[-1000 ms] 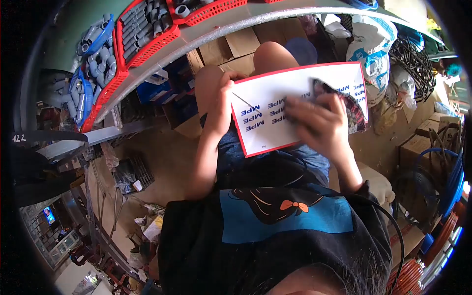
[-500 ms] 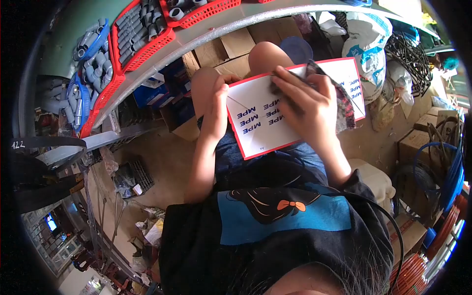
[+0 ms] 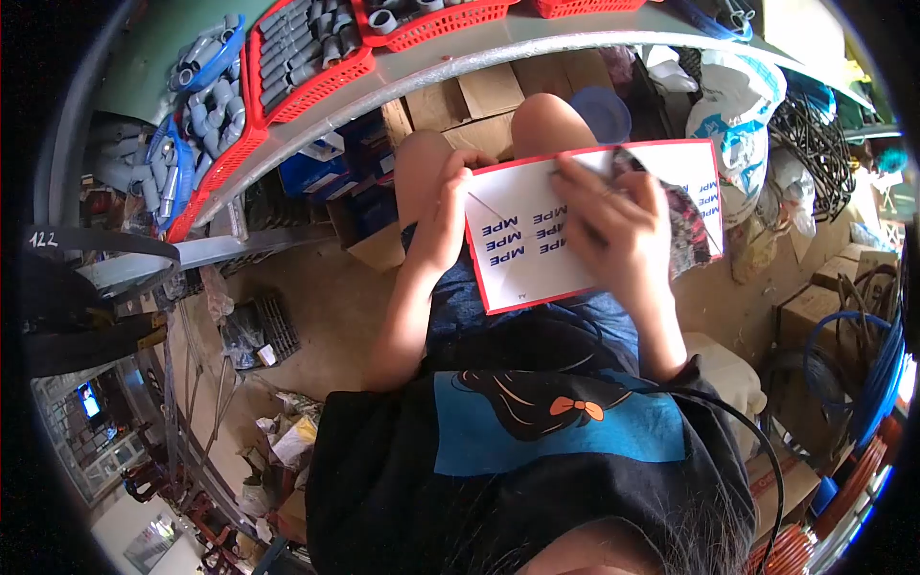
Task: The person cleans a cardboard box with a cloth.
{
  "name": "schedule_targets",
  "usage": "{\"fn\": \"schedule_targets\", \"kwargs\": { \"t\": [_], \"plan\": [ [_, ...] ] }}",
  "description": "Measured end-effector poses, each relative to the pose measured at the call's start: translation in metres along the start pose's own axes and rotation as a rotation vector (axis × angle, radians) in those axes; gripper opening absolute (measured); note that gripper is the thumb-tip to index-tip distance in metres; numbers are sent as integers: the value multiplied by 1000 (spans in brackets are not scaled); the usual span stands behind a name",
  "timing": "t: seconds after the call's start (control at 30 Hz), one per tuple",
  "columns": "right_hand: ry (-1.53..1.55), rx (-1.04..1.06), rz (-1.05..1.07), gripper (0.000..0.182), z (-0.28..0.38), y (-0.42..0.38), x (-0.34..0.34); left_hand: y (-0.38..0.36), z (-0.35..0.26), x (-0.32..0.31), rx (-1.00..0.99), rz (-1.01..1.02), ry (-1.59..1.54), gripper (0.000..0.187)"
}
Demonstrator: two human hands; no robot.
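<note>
Your left hand (image 3: 443, 222) is closed on the board (image 3: 513, 276), fingers wrapped around its left end near the upper corner. Your right hand (image 3: 625, 235) is over the middle of the board, fingers bent and partly spread but blurred; the cloth (image 3: 692, 230) lies against it, and you cannot tell how firmly it is gripped. The board is between your hands, above your lap, white with a red edge and rows of blue "MPE" print that read upside down. Dark, patterned and reddish in places, the cloth covers part of the board to the right of your right hand and reaches its lower right corner.

Beyond your hands are your bare knees (image 3: 548, 125), with cartons (image 3: 450, 103) and a blue bowl (image 3: 602, 115) farther off. Red baskets (image 3: 316, 94) of grey fittings (image 3: 287, 48) sit ahead and left of your left hand; plastic bags (image 3: 738, 105) are beyond your right.
</note>
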State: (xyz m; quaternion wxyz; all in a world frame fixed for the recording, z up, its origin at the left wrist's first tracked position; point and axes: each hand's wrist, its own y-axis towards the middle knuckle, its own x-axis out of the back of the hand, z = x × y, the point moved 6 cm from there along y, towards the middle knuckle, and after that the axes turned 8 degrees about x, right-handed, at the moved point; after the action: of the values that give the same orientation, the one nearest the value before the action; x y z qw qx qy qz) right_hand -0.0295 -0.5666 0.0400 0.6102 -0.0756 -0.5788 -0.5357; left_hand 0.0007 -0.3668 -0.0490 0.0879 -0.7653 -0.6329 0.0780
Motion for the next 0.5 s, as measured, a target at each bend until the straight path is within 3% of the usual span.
{"fn": "schedule_targets", "kwargs": {
  "t": [0.1, 0.2, 0.33, 0.43, 0.5],
  "plan": [
    [117, 100, 101, 30, 24, -4, -4, -2, 5, 3, 20, 16, -11, 46],
    [136, 75, 156, 29, 0, -17, 10, -5, 4, 4, 37, 32, -13, 46],
    [-3, -224, -24, 35, -47, -17, 24, -5, 1, 6, -1, 18, 26, 45],
    [-92, -122, -45, 40, -32, -4, 15, -3, -2, 7, -8, 3, 66, 46],
    [79, -51, -23, 36, -12, -6, 6, -5, -4, 8, -5, 0, 47, 46]
  ]
}}
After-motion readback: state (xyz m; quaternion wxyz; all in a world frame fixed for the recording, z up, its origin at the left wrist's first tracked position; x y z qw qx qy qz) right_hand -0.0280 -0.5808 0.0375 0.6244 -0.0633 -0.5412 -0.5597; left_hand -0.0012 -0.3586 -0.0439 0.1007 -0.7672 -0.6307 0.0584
